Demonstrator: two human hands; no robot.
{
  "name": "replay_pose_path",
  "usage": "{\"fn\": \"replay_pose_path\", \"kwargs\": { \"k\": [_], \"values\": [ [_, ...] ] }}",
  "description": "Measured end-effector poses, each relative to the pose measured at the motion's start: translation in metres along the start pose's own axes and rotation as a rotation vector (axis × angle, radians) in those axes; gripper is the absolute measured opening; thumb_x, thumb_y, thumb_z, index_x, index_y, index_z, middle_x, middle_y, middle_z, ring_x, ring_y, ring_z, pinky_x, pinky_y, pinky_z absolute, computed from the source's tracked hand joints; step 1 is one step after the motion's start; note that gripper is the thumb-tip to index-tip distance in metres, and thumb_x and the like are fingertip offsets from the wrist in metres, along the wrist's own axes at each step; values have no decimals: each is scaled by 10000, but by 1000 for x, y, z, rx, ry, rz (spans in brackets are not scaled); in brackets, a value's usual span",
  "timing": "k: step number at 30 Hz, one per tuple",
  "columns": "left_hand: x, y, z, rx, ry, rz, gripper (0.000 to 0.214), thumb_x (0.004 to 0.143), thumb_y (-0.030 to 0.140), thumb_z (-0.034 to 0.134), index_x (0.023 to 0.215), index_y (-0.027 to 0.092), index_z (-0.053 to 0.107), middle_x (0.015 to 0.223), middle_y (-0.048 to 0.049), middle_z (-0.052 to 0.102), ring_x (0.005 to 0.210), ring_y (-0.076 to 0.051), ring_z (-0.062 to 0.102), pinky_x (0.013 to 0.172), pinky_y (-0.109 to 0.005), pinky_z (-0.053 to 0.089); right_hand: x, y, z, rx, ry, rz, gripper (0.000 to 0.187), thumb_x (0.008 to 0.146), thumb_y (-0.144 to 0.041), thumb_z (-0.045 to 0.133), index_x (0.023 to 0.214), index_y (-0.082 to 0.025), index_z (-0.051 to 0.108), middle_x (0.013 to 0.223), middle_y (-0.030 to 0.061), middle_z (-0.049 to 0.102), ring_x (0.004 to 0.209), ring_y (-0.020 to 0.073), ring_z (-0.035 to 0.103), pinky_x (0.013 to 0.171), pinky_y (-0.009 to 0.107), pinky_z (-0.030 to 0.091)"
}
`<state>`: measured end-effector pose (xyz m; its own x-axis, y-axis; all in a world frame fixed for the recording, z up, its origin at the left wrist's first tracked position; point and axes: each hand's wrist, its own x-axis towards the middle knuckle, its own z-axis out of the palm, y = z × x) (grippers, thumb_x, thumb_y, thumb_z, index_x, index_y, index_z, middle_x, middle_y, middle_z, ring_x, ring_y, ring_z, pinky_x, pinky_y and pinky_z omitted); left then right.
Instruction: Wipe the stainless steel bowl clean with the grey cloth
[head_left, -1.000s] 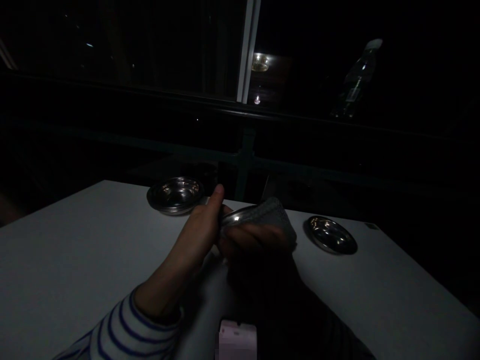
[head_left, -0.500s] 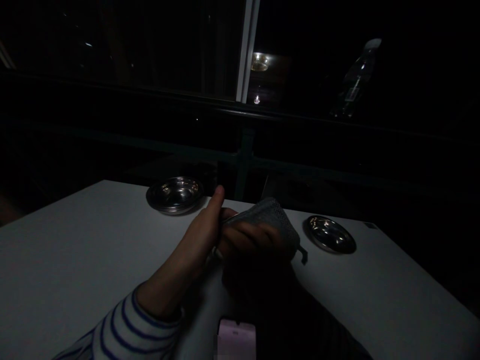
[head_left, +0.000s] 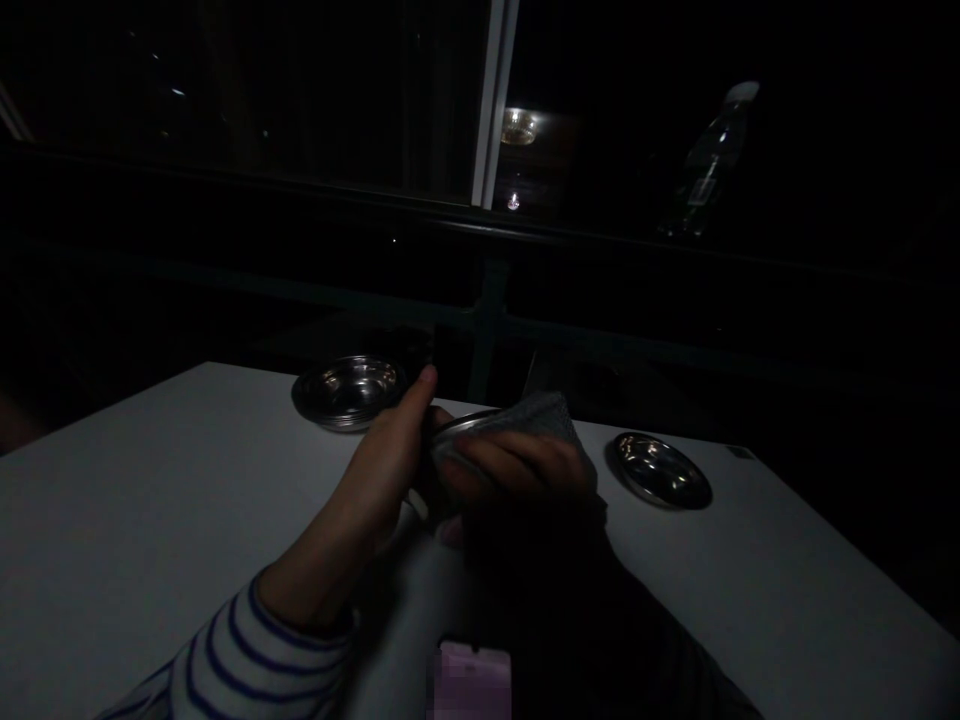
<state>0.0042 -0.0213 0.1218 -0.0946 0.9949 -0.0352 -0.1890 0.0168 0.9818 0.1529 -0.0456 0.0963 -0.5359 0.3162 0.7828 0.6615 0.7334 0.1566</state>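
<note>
My left hand (head_left: pixel 390 445) grips the left side of a metal bowl (head_left: pixel 466 422), its thumb pointing up and away. Most of the bowl is hidden behind my fingers and a grey cloth (head_left: pixel 551 408). In deep shadow, my right hand (head_left: pixel 517 475) is closed around the cloth, pressing it against the bowl's rim and side. A stack of shiny metal bowls (head_left: pixel 349 392) sits just beyond my left hand. To the right of my right hand, another shallow metal bowl (head_left: pixel 661 470) rests on the white table (head_left: pixel 172 500).
A pink, phone-like object (head_left: pixel 474 680) lies at the table's near edge, partly blurred out. Beyond the table are a dark railing and a window frame (head_left: pixel 493 105). A clear plastic bottle (head_left: pixel 709 165) stands at the upper right. A blurred patch of skin shows at the far left.
My right hand and the cloth have shifted over the bowl, so more of its rim shows. The cloth's hanging loop is no longer visible. My left hand has moved slightly left.
</note>
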Motion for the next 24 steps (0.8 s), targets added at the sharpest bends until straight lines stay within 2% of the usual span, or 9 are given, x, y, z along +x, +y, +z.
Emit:
{"fn": "replay_pose_path", "kwargs": {
  "k": [4, 8, 12, 16, 21, 24],
  "values": [
    [3, -1, -3, 22, 24, 57, 401, 678, 565, 547, 583, 179, 598, 477, 7, 558, 467, -141, 518, 478, -246, 384, -2, 21, -3, 56, 60, 150, 294, 855, -236, 413, 1090, -161, 574, 1148, 83, 582, 1055, 213, 490, 863, 386, 416],
    [2, 0, -1, 11, 25, 46, 381, 673, 547, 562, 608, 175, 609, 502, 5, 568, 486, -149, 526, 508, -262, 397, -4, 36, -7, 92, 41, 194, 328, 865, -191, 377, 1128, -143, 566, 1149, 97, 576, 1070, 209, 491, 879, 386, 435],
    [-1, -3, 5, 20, -16, -1, 397, 667, 552, 576, 568, 167, 583, 447, 22, 522, 478, -139, 516, 504, -249, 386, -2, 27, -6, 40, 15, 124, 322, 863, -235, 405, 1125, -143, 567, 1171, 86, 581, 1056, 219, 486, 870, 389, 422],
    [0, -7, 4, -5, -45, 21, 377, 665, 535, 594, 575, 170, 582, 426, 43, 486, 468, -125, 496, 519, -245, 393, -1, 21, -3, 43, 16, 24, 308, 848, -286, 447, 1112, -184, 568, 1176, 51, 589, 1052, 216, 492, 840, 387, 408],
    [2, -3, -1, -39, -13, 12, 382, 677, 541, 578, 572, 174, 580, 485, 20, 551, 467, -127, 512, 519, -253, 405, -3, 35, -7, 88, 71, 194, 320, 865, -188, 385, 1120, -137, 571, 1158, 86, 584, 1053, 201, 485, 876, 369, 417],
    [1, -1, -1, -38, 18, 25, 373, 667, 544, 588, 612, 176, 598, 503, 15, 564, 477, -132, 516, 492, -246, 390, -3, 30, -5, 61, 71, 217, 337, 862, -189, 382, 1138, -117, 560, 1182, 97, 569, 1055, 207, 481, 877, 370, 414]
  ]
}}
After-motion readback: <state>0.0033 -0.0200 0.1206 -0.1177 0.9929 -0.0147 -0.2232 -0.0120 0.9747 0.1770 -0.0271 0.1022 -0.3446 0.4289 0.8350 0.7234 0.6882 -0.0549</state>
